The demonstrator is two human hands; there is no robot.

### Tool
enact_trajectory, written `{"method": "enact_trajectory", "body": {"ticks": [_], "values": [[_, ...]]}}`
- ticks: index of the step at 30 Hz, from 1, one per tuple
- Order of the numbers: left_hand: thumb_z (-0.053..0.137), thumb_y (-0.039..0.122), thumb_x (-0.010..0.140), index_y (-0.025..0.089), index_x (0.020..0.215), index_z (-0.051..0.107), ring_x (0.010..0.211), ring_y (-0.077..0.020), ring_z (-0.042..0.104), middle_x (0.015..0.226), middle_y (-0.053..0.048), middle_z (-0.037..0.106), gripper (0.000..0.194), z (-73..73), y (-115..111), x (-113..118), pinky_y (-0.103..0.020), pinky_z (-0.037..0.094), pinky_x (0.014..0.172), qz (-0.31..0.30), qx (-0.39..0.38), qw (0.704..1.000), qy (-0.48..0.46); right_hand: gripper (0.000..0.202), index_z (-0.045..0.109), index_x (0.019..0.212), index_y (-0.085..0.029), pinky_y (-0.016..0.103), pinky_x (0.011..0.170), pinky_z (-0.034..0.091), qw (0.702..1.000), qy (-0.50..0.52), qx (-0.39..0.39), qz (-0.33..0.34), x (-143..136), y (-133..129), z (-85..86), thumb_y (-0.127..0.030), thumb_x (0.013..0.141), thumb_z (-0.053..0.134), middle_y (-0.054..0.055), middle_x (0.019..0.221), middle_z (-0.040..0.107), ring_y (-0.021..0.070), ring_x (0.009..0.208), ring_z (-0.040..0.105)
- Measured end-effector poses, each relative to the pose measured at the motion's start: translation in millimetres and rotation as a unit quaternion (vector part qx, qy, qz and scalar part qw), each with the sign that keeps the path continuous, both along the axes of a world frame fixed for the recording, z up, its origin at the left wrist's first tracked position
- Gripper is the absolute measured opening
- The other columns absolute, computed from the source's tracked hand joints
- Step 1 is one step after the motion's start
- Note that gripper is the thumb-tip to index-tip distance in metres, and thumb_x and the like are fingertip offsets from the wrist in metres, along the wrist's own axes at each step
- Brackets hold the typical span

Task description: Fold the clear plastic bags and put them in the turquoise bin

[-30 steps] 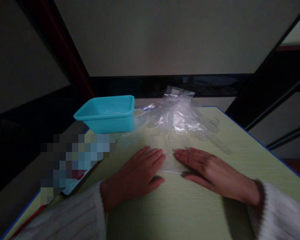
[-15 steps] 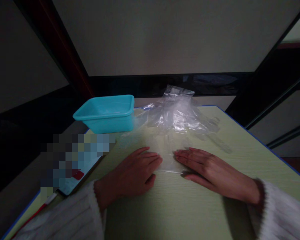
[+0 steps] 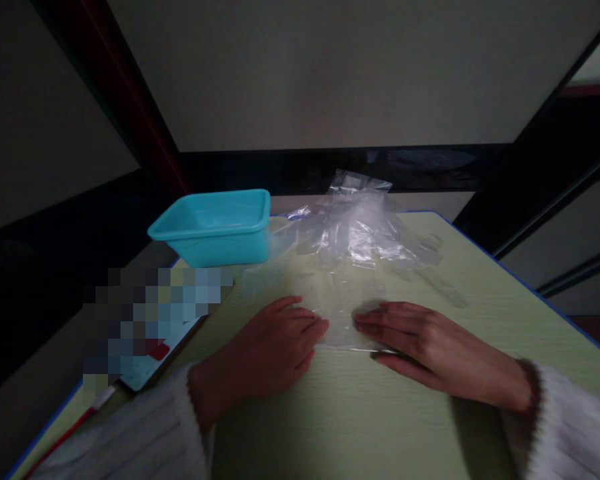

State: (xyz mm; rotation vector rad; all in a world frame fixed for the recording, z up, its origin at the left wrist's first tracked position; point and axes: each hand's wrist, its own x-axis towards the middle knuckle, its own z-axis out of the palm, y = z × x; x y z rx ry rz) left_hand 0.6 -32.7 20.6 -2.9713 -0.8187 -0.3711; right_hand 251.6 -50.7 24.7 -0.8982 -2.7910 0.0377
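Plastic sheet: here it is, front and centre, a clear plastic sheet (image 3: 343, 327) lying flat on the table, its near edge a straight, shiny line between the two hands.
Left hand: in from the left comes the left hand (image 3: 265, 350), palm down, fingers loosely together and a little bent, fingertips over the sheet's left side, thumb tucked low beside them; nothing shows in its grasp.
Right hand: and opposite, the right hand (image 3: 437, 350), palm down too, fingers out long and close together, tips over the sheet's right side, thumb apart and just below the near edge; it is open, and how hard either hand presses, I cannot tell.
Plastic pile: right beyond the sheet, a crumpled, gleaming plastic pile (image 3: 363, 233), loose ends fanning out both ways; where pile ends and sheet begins is hard to make out.
Blue tub: left of the pile, a blue tub (image 3: 220, 247) stands upright at the far left corner, plastic right up by its side.
Flat device: nearer, along the left edge, a flat device (image 3: 143, 370), mostly pixelated, red patch showing, with a red cable (image 3: 65, 433) beside its near end.
Table: under it all, a pale table (image 3: 340, 427) with blue edging.
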Motion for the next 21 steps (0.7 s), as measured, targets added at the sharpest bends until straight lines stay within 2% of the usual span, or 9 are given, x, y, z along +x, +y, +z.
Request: {"method": "enact_trajectory", "body": {"ticks": [5, 12, 17, 21], "values": [[0.048, 0.014, 0.082, 0.015, 0.110, 0.055, 0.098, -0.0173, 0.060, 0.109, -0.007, 0.065, 0.028, -0.6, 0, 1, -0.035, 0.038, 0.100, 0.004, -0.007, 1.000, 0.003, 0.026, 0.060, 0.106, -0.013, 0.038, 0.085, 0.049, 1.000, -0.007, -0.021, -0.008, 2, -1, 4.5, -0.016, 0.086, 0.044, 0.010, 0.107, 0.065, 0.0213, 0.095, 0.060], [0.050, 0.017, 0.080, 0.013, 0.109, 0.056, 0.093, -0.0189, 0.060, 0.104, -0.008, 0.066, 0.029, 2.0, -1, 3, -0.035, 0.041, 0.095, 0.007, -0.003, 1.000, 0.000, 0.027, 0.060, 0.098, -0.013, 0.036, 0.079, 0.051, 0.999, -0.007, -0.032, -0.022, 0, -2, 6.1, -0.004, 0.076, 0.046, 0.011, 0.099, 0.064, 0.0213, 0.089, 0.059], [0.054, 0.021, 0.078, 0.014, 0.101, 0.058, 0.089, -0.0215, 0.059, 0.097, -0.008, 0.066, 0.024, 5.2, -1, 6, -0.036, 0.045, 0.086, 0.018, -0.018, 1.000, 0.012, 0.025, 0.061, 0.097, -0.013, 0.036, 0.078, 0.052, 0.999, 0.019, -0.020, -0.017, 5, 1, 0.8, -0.007, 0.082, 0.041, 0.011, 0.098, 0.065, 0.0214, 0.089, 0.061], [0.056, 0.024, 0.077, 0.014, 0.094, 0.059, 0.084, -0.0221, 0.059, 0.094, -0.008, 0.066, 0.019, 3.0, 1, 8, -0.037, 0.046, 0.082, 0.028, -0.030, 0.999, 0.008, 0.025, 0.061, 0.100, -0.015, 0.034, 0.078, 0.053, 0.996, 0.071, -0.047, -0.014, 11, 6, -0.4, -0.013, 0.088, 0.039, 0.010, 0.099, 0.067, 0.0195, 0.090, 0.063]]}}
